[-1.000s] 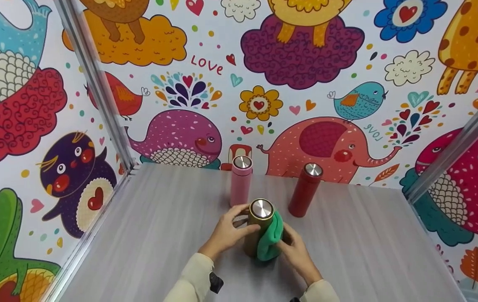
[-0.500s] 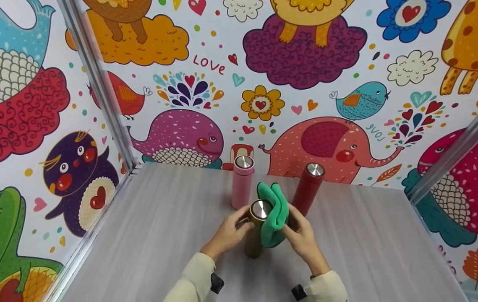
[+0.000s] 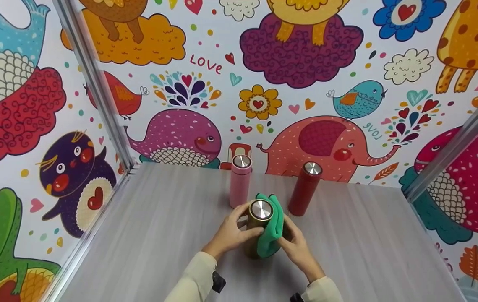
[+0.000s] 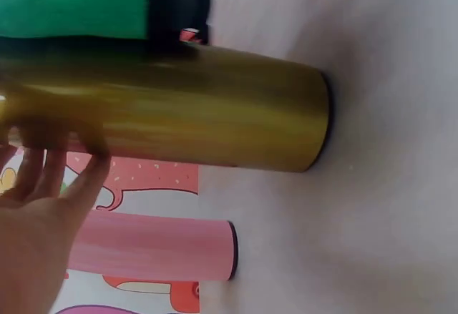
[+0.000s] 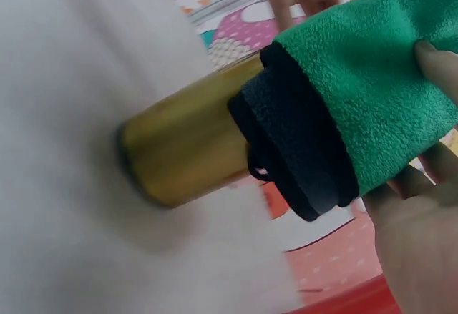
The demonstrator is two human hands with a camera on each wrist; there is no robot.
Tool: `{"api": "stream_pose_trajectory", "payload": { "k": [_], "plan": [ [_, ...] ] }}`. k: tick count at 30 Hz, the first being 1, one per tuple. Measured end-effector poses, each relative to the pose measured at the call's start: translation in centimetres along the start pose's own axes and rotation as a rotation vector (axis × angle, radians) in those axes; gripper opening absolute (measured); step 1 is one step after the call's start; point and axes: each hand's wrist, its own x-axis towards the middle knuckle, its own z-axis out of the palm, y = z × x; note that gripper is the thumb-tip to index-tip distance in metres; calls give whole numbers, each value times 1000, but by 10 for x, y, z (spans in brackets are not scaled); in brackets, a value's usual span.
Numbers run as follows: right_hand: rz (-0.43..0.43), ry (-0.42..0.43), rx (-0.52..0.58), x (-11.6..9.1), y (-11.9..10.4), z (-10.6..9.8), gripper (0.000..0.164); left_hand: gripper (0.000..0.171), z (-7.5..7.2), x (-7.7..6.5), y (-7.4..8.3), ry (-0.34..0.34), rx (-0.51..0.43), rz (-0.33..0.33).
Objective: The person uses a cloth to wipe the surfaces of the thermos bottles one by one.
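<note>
A gold thermos bottle (image 3: 254, 248) with a shiny steel lid stands near the middle of the table. My left hand (image 3: 231, 231) grips it round the upper part, thumb in front; in the left wrist view its fingers (image 4: 89, 174) curl against the gold wall. My right hand (image 3: 299, 247) pinches a folded green towel (image 3: 273, 235) and holds it against the bottle's right side. In the right wrist view the towel (image 5: 386, 78) shows a dark edge and a small loop, and covers the upper part of the bottle (image 5: 189, 142).
Behind the gold bottle stands a pink thermos bottle (image 3: 240, 184), and a red thermos bottle (image 3: 304, 189) is at back right. Patterned walls with metal corner posts (image 3: 96, 84) enclose the grey table (image 3: 159, 218) at the back and sides.
The towel went up along the bottle's right side with my right hand, then came partway down again. My left hand stays on the gold bottle, which has barely moved.
</note>
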Motion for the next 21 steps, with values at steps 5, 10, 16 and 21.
{"api": "stream_pose_trajectory", "payload": {
  "k": [5, 10, 16, 21],
  "plan": [
    [148, -15, 17, -18, 15, 2, 61, 73, 4, 0, -3, 11, -26, 18],
    [292, -48, -12, -29, 28, 4, 63, 65, 3, -1, -4, 7, -23, 7],
    [325, 8, -39, -31, 32, 5, 53, 66, 4, -2, -4, -3, -36, -37],
    [226, 90, -70, -21, 17, 3, 43, 63, 3, -2, -2, -11, -35, -42]
  ]
}}
